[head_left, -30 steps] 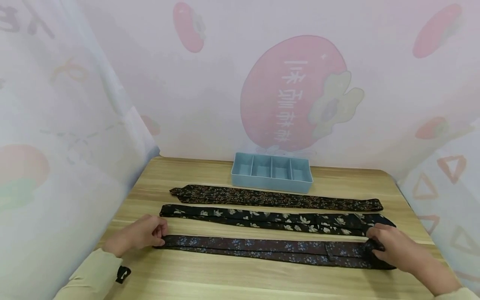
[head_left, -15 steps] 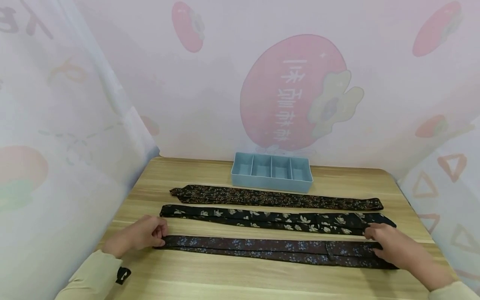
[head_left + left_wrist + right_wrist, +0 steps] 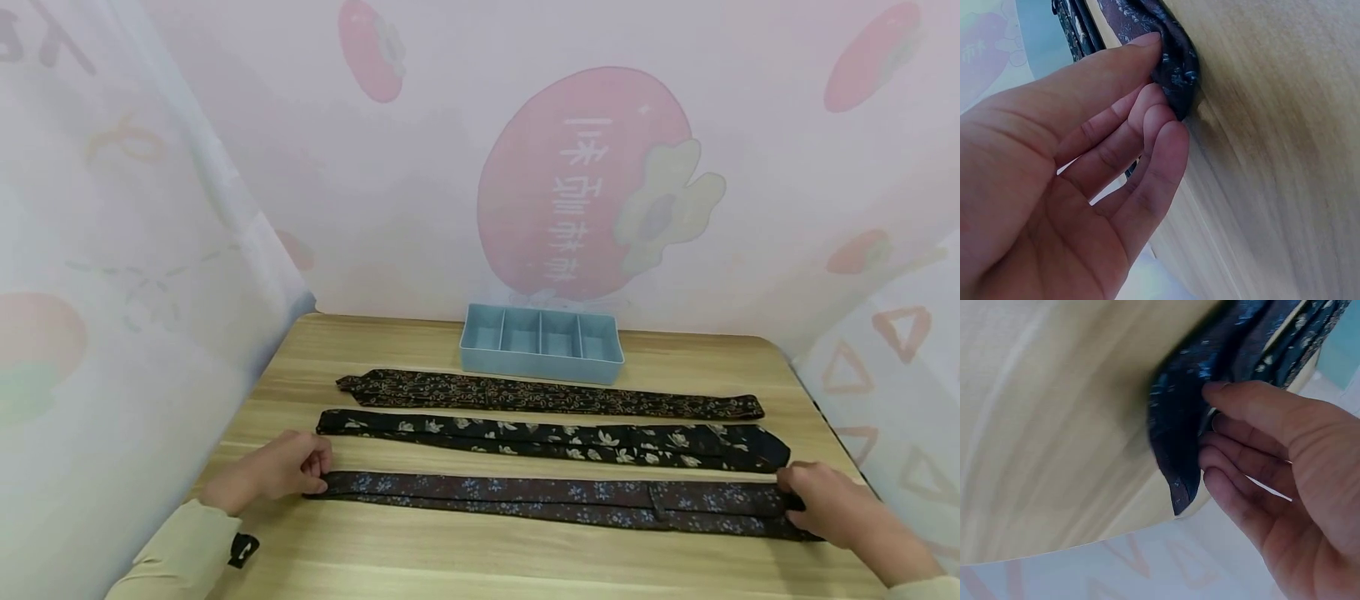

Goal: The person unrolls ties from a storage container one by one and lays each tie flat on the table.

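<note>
A dark necktie with blue flowers (image 3: 525, 493) lies stretched sideways across the near part of the table, folded in two lengthwise layers. At its left end, my left hand (image 3: 288, 467) pinches the fold between thumb and fingers; the left wrist view shows the bunched cloth (image 3: 1179, 69) at the thumb tip. My right hand (image 3: 832, 504) pinches the other end, where a pointed tip (image 3: 1179, 487) hangs past the fingers in the right wrist view. Just beyond lies a black necktie with cream flowers (image 3: 540, 437), and behind that a black necktie with a small orange pattern (image 3: 555, 396).
A pale blue tray (image 3: 540, 365) with several compartments stands at the back of the wooden table (image 3: 450, 567). Printed cloth walls (image 3: 390, 208) rise behind and at both sides. A black strap piece (image 3: 243, 550) hangs by the left sleeve (image 3: 176, 542).
My right hand has slid right along the blue-flowered necktie to its end, uncovering the tip of the cream-flowered one. My left hand stays at the left end.
</note>
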Demonstrator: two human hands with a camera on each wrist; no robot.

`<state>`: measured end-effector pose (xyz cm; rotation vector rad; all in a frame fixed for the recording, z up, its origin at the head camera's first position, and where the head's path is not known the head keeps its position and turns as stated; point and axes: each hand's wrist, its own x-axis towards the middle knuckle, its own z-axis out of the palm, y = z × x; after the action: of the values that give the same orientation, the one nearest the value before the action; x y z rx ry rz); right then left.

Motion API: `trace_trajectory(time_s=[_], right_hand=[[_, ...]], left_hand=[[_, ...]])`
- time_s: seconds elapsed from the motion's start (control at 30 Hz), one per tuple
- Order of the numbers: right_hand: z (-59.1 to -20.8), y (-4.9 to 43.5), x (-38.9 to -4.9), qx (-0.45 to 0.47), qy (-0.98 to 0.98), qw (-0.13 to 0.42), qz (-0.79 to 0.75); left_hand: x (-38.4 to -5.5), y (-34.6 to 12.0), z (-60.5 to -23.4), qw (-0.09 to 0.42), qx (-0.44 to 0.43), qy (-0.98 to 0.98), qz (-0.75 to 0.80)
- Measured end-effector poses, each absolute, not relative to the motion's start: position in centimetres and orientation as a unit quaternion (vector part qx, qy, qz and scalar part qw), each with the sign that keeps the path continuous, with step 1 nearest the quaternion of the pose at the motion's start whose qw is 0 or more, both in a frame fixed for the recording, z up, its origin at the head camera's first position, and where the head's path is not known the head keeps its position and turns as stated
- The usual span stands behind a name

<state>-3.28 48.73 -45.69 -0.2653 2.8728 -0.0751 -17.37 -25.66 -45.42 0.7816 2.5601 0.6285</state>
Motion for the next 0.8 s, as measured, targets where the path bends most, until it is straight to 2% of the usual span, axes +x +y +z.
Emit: trace_trajectory(time_s=[0.17, 0.5, 0.8], right_hand=[[-46.7, 49.8, -2.7, -0.080, 0.990, 0.105, -0.043], [-47.0, 51.5, -2.2, -0.063, 0.984, 0.107, -0.128], [-47.3, 51.3, -2.1, -0.071, 0.984, 0.098, -0.134]], left_hand=[[-17.3, -25.9, -45.5, 0.196, 0.282, 0.911, 0.228], [-17.7, -26.2, -45.7, 0.201, 0.274, 0.912, 0.231], [-17.8, -26.4, -45.4, 0.196, 0.277, 0.911, 0.232]])
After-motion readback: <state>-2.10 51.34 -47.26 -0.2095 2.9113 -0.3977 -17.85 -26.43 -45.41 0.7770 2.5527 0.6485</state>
